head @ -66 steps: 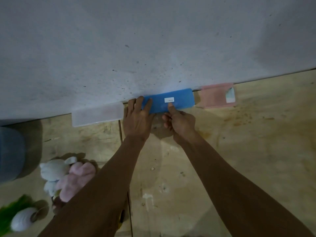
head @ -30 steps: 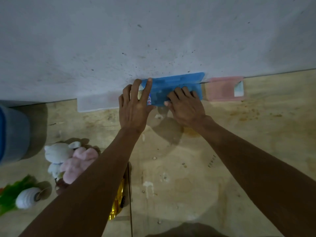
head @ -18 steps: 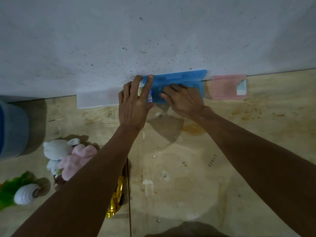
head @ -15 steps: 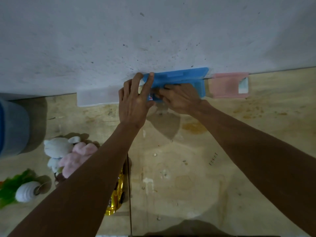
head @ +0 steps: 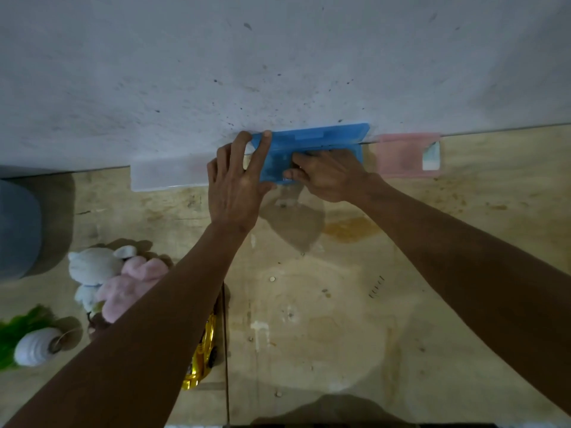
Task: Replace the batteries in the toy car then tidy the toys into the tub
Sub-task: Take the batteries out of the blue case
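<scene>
Left hand (head: 236, 186) is bracing the open blue plastic case (head: 312, 149) against the wall, fingers straight; right hand (head: 327, 174) is curling inside, contents unclear. Case likely light, stiff; gold toy car (head: 202, 353) is lying below.

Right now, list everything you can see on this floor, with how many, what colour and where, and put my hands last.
Blue case: 1, blue, against the wall, lid open.
Clear case: 1, whitish, left of the blue case.
Pink case: 1, pink, right of the blue case.
Plush toys: 2, white and pink, lower left.
Toy car: 1, gold, partly under the left forearm.
Ribbed white toy: 1, white with green fringe, far left.
Tub: 1, grey-blue, left edge.
Left hand: steadies the blue case's left end.
Right hand: fingers inside the blue case.
</scene>
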Motion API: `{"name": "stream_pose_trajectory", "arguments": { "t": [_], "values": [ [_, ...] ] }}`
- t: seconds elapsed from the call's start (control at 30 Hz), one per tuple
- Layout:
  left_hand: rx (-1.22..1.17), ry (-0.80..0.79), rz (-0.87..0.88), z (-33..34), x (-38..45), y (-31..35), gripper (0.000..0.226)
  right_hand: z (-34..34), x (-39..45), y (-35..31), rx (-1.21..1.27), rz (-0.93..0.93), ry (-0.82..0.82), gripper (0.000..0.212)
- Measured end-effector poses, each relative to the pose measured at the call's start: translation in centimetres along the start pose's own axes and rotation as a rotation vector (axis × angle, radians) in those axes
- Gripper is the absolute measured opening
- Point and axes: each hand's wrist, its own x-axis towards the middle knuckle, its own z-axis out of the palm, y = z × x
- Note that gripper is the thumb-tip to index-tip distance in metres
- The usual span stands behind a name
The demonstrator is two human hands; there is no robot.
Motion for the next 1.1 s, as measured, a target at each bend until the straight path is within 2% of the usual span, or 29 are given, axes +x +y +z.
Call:
{"name": "stream_pose_trajectory", "arguments": {
  "t": [0.17,0.27,0.33,0.37,0.47,0.6,0.77,1.1],
  "values": [
    [-0.006,0.002,-0.013,0.0,0.0,0.2,0.088,-0.3,-0.2,0.3,0.026,-0.038,0.01,0.049],
    [-0.008,-0.005,-0.014,-0.2,0.0,0.3,0.086,-0.4,-1.1,-0.1,-0.074,-0.067,0.183,0.048],
    [-0.01,-0.013,-0.015,-0.3,0.0,0.3,0.086,-0.5,-2.7,-1.3,-0.128,0.01,0.319,0.046],
    [-0.013,-0.02,-0.019,-0.3,0.0,0.4,0.085,-0.1,-3.6,-2.1,-0.099,0.061,0.337,0.044],
    [-0.027,-0.028,-0.031,-0.4,-0.1,0.4,0.088,2.3,-6.0,-4.7,0.006,0.207,0.285,0.042],
    [-0.019,-0.032,-0.025,-0.7,0.0,0.4,0.089,6.5,-7.1,-5.9,-0.081,0.261,0.392,0.037],
    [-0.023,-0.056,-0.036,-0.8,-0.1,0.6,0.089,7.9,-7.8,-6.3,-0.186,0.295,0.419,0.028],
    [-0.02,-0.031,-0.031,-0.7,-0.2,0.7,0.088,7.8,-7.8,-6.3,-0.141,0.299,0.401,0.032]
  ]
}}
